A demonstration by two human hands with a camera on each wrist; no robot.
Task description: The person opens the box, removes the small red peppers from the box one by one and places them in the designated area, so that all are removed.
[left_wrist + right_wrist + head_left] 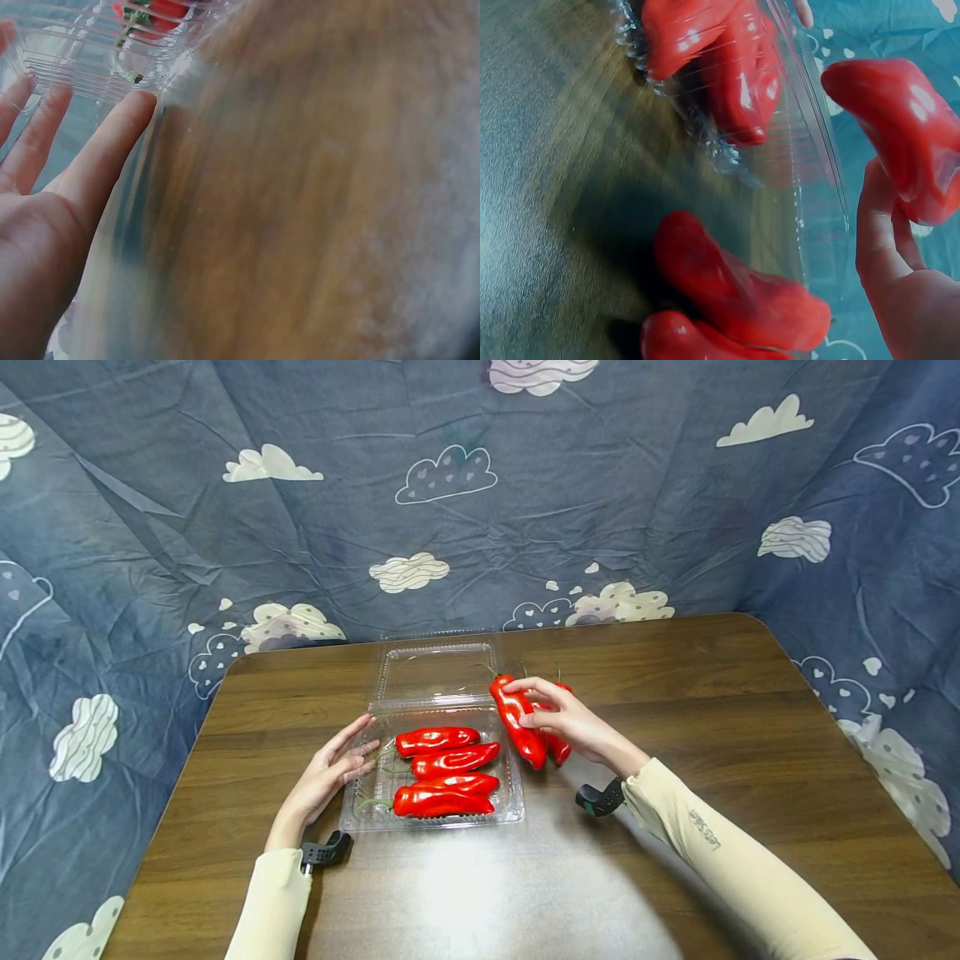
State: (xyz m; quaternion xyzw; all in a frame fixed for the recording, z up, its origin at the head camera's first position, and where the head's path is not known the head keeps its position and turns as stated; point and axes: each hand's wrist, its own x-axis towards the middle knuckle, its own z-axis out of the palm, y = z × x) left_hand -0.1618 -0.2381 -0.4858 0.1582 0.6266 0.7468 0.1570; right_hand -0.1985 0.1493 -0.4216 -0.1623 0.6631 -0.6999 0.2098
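Observation:
My right hand (566, 718) pinches a long red pepper (516, 722) above the right edge of a clear plastic clamshell box (512, 814). In the right wrist view this pepper (904, 131) is raised clear of the table, gripped by the thumb and fingers. Several red peppers (453, 762) lie side by side in the box, their green stems toward the left. My left hand (326, 777) rests against the box's left side with fingers extended; in the left wrist view the fingertips touch its ribbed wall (82, 75).
Loose red peppers (739, 292) lie on the wooden table (675, 693) right of the box, partly hidden by my right hand in the head view. The box's lid (438, 672) is folded back toward the cloud-patterned cloth (450, 552) behind the table.

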